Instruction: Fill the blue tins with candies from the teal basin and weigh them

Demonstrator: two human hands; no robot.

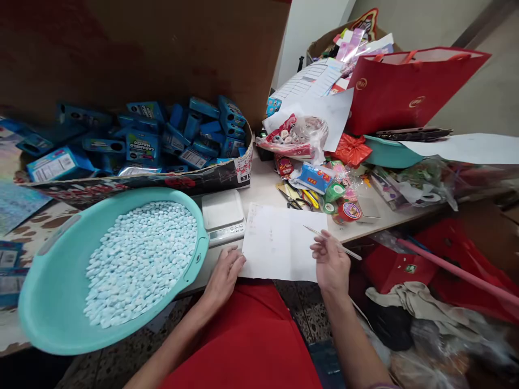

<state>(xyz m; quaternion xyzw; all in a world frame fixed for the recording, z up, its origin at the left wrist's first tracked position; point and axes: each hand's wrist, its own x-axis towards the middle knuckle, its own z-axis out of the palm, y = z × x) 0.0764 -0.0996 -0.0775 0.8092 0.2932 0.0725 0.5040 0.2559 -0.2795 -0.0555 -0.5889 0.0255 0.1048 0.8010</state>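
A white sheet of paper [270, 251] with a crease and a few small faint marks lies at the table's front edge. My left hand [225, 274] rests at its lower left corner, fingers stretched out and lying flat, holding nothing. Over the paper's right edge, my right hand [331, 262] is closed around a slim white pen [352, 252], whose thin tip points left across the sheet. Just above my left hand sits a small digital scale [222, 209]. Left of it stands a large turquoise basin [48, 302] holding many pale blue candies [141, 265].
Behind the basin, a cardboard box [162, 186] holds many small blue boxes [141, 146]. Beyond the paper lie scissors [292, 203], tape rolls [334, 191] and a blue packet [315, 178]. A red paper bag [405, 89] stands back right. Bags and cloth [417, 302] lie below.
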